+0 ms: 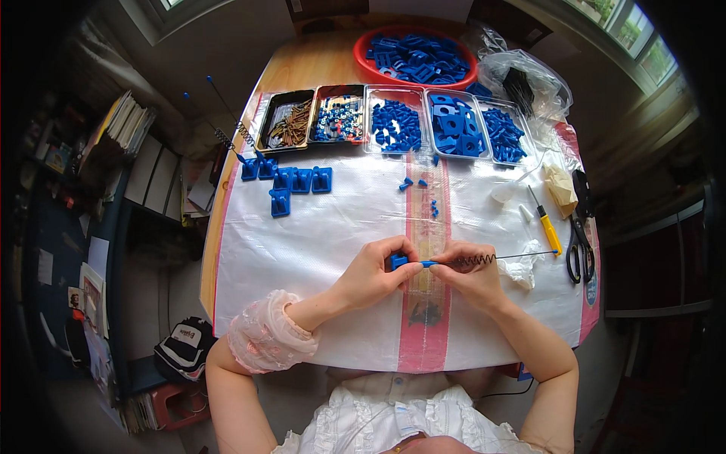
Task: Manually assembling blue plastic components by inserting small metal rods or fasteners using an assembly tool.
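Observation:
Over the middle of the table, my left hand point(384, 265) is closed on a blue plastic base piece point(398, 261). Fingers and thumb of my right hand point(470, 272) pinch a blue sleeve point(429, 264) joined to a black coil-spring rod point(476, 260). The rod points right and ends in a small blue tip. Both hands nearly touch, so part of the joint is hidden. Beyond them lie several loose small blue pieces point(408, 184). At the far left stand blue bases point(301, 180), two of them with spring rods point(244, 134) upright.
Trays of screws point(290, 125), nuts point(338, 121), small blue pegs point(395, 126) and blue plates point(457, 129) line the back, with a red basin point(366, 68) of blue parts behind. At right are a yellow-handled screwdriver point(547, 231), black scissors point(581, 253) and crumpled white plastic point(520, 268).

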`<state>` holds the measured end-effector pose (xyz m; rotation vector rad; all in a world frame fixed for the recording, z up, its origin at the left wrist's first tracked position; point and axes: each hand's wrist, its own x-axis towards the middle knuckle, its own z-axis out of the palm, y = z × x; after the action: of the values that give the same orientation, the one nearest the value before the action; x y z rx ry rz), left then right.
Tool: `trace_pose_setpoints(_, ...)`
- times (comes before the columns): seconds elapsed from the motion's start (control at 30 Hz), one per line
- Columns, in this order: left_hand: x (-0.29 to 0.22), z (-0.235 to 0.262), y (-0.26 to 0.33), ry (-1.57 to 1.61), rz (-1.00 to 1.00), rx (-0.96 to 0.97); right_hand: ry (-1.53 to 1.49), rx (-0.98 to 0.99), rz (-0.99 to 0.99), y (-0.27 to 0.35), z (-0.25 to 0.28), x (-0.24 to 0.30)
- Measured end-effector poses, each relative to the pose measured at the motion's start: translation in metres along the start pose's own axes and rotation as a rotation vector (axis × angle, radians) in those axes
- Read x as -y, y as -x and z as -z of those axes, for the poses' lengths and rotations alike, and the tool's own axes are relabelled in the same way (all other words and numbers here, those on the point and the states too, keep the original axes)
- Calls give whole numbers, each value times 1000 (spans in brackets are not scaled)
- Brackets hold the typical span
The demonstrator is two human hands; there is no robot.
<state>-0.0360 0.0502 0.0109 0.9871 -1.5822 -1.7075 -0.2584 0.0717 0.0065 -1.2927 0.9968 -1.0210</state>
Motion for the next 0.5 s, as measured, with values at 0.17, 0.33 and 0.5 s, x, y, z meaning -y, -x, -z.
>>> trace_pose_setpoints(0.17, -2, -1, 0, 6, -17, -8, 7, -6, -10, 0, 0, 0)
trace_pose_setpoints(0.33, 0, -1, -1, 18, -23, -9, 5, -3, 0, 0, 1, 0)
trace_pose_setpoints(0.5, -2, -2, 0, 8, -14, -12, 27, 5, -14, 1, 2, 1)
